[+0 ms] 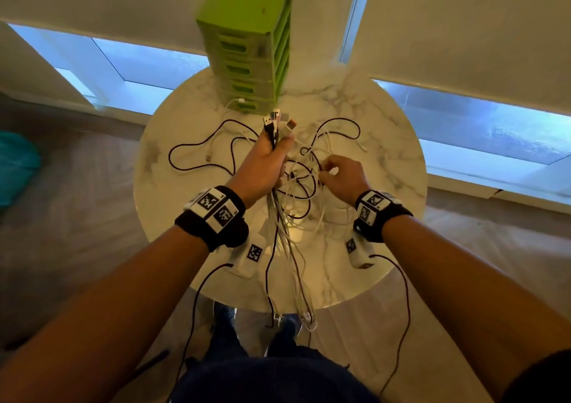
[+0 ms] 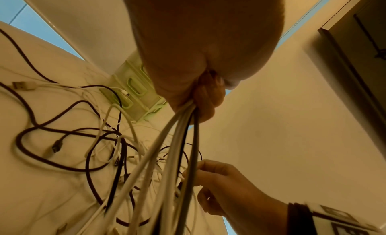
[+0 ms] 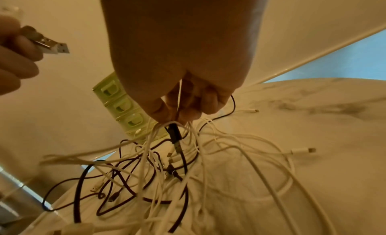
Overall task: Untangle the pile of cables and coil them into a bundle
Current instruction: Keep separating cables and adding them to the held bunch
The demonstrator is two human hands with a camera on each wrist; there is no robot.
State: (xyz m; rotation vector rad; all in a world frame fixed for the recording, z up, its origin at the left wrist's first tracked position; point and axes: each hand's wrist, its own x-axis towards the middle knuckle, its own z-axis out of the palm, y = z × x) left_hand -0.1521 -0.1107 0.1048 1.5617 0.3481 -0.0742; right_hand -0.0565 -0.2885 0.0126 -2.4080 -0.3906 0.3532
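A tangle of white and dark cables lies on the round marble table. My left hand grips a bunch of cables, their USB plugs sticking out above the fist and the strands hanging down past the table's near edge. My right hand, just to the right, pinches cables lifted from the pile; in the right wrist view its fingers close on white strands and a black plug. The left hand's plugs show at that view's left edge.
A green drawer unit stands at the table's far edge, with a white cable end by its lowest drawer. Loose dark loops spread to the left and white ends to the right. Wrist-camera leads hang from both arms.
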